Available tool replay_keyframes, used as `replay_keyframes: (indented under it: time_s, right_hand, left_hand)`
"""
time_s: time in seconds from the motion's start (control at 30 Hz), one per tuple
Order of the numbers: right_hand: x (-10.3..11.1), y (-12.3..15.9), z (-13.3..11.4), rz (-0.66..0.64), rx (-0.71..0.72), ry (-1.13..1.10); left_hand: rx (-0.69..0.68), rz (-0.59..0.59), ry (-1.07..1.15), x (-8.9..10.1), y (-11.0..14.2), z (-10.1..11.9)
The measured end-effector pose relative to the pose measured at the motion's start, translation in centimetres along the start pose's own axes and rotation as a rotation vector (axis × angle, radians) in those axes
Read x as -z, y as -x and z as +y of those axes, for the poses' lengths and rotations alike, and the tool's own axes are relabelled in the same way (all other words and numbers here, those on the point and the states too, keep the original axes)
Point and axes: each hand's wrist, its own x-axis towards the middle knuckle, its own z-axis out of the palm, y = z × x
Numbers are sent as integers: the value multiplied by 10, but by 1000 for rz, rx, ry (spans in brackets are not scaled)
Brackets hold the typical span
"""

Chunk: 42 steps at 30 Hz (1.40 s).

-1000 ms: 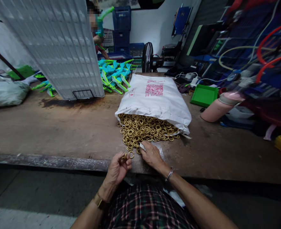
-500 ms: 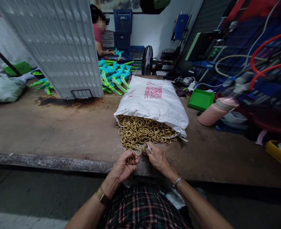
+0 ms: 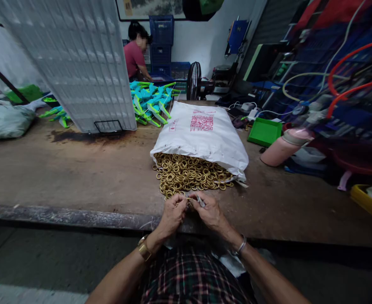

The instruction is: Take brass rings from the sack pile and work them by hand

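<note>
My left hand (image 3: 174, 213) is closed in a pinch on a brass-coloured ring (image 3: 188, 199), just above the table's front edge. Close against it, my right hand (image 3: 209, 213) is closed around a small silver-grey tool (image 3: 200, 201) whose kind I cannot make out. The fingertips of both hands meet at the ring, and they hide most of it. Right beyond the hands lies a heap of brass-coloured rings (image 3: 186, 173), spilling from the open mouth of a white sack (image 3: 179, 139) with red print.
A tall ribbed plastic panel (image 3: 87, 71) stands on the wooden table (image 3: 62, 173). Turquoise-and-green plastic pieces (image 3: 149, 101) are piled behind it. At right are a green tray (image 3: 264, 131), a pink bottle (image 3: 284, 148) and a yellow container (image 3: 367, 202). Across the table, a person (image 3: 135, 55) leans over crates.
My hands have come together, and the left has turned over from palm-up to a pinch at the ring. The person in the background has bent forward and moved slightly right.
</note>
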Motion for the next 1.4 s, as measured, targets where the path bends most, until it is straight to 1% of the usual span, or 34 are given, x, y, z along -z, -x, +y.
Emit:
replay_keyframes:
  time_s: [0.07,0.17,0.23,0.27,0.3,0.37,0.47,0.53,0.7,0.83,0.93,1.0,1.07,1.13,1.23,1.4]
  right_hand:
    - [-2,-1,2,21,-80,-33]
    - [-4,-2,4,38,-170,-64]
    - [-5,-3,4,14,-207,-86]
    - [-5,-3,3,-4,-219,-94]
    - [-6,-3,3,-22,-228,-100]
    - [-8,-3,1,-36,-241,-118]
    - [-9,-4,0,5,-247,-141]
    - [-10,-5,0,30,-236,-147]
    - [-13,-5,3,20,-222,-163]
    - [-12,-5,0,26,-208,-167]
    - [-10,-5,-1,36,-223,-150]
    - [-8,-4,1,60,-245,-69]
    - [-7,0,4,64,-228,60]
    - [-7,5,8,13,-152,176]
    - [-10,10,11,-67,-29,285]
    - [-13,12,15,-100,-1,387]
  left_hand:
    - [-40,19,-25,0,0,-2]
    - [-179,63,-103,0,0,-4]
    - [-268,70,-143,-1,1,-4]
    - [-289,62,-149,-1,2,-3]
    - [-287,49,-144,-2,2,-3]
    - [-211,11,-105,-2,2,-2]
    - [-51,-53,-37,0,1,-2]
    - [-6,-93,-11,2,0,-3]
    - [35,-162,59,4,-2,-7]
    - [47,-175,99,4,1,-10]
    - [43,-182,140,5,2,-11]
    - [31,-179,163,5,2,-11]
    - [18,-162,167,5,2,-12]
    - [9,-143,148,5,1,-12]
    - [-4,-132,99,5,0,-11]
    - [3,-129,52,5,1,-8]
